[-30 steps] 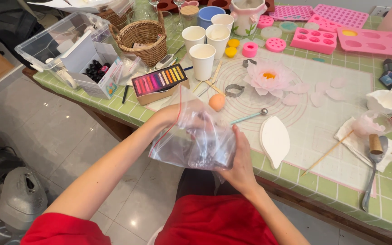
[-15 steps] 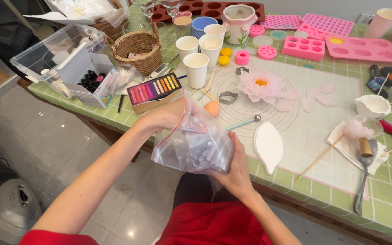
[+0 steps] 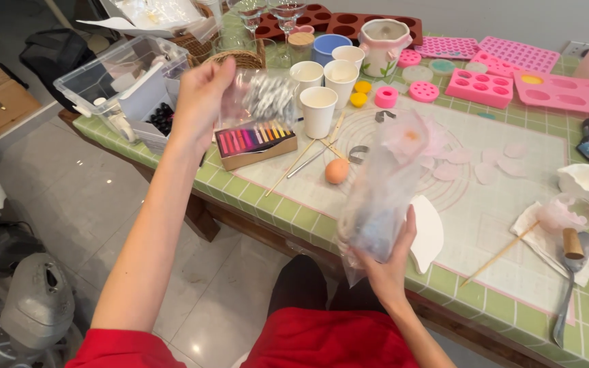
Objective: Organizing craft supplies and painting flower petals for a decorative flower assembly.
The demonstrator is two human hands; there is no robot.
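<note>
Left hand (image 3: 202, 102) is up high over the bench (image 3: 294, 211), fingers curled tight around a small clear packet (image 3: 264, 95), crinkly plastic with dark and pale bits showing through. Right hand (image 3: 386, 262) sits low at the bench edge, fingers wrapped and pinched shut on the bottom of a clear plastic bag (image 3: 383, 187), which stands up tall, soft and wrinkled, something bluish bunched in its base. The two bags are well apart. Under the raised packet lies a flat cardboard box of pastel sticks (image 3: 255, 143), bright striped rows. Just behind it, three white paper cups (image 3: 319, 109), smooth and matte. A small peach-coloured egg shape (image 3: 337, 171) rests on the pale mat (image 3: 485, 218), beside thin wooden skewers (image 3: 301, 160). A white leaf-shaped piece (image 3: 429, 232) lies just beside the right hand. Pink silicone moulds (image 3: 480, 86) line the far side.
</note>
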